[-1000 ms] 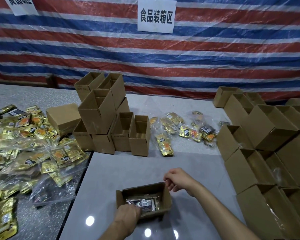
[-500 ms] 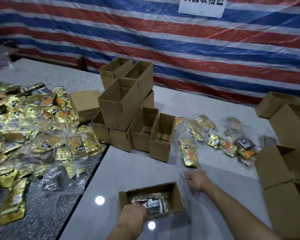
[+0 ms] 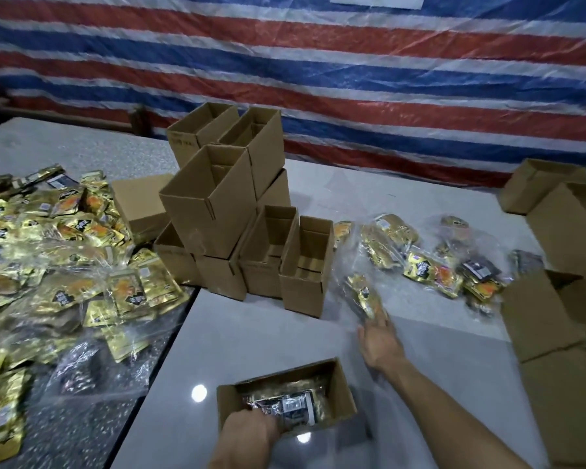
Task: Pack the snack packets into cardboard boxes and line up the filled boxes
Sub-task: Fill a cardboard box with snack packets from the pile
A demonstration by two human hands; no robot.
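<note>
A small open cardboard box (image 3: 339,390) sits at the near edge of the white table, with gold and black snack packets (image 3: 285,406) inside. My left hand (image 3: 247,438) grips the box's near left wall. My right hand (image 3: 381,340) is stretched forward with straight fingers, its fingertips touching a gold packet in clear wrap (image 3: 364,296). More gold packets (image 3: 430,269) lie beyond it on the table.
A stack of empty open boxes (image 3: 224,211) stands at the table's middle. A large heap of gold packets (image 3: 48,262) covers the grey table to the left. More cardboard boxes (image 3: 562,299) crowd the right edge. A striped tarp hangs behind.
My right hand has left the box's far corner and reached forward and right to the gold packet. My left hand stays on the box. The view has swung left and down.
</note>
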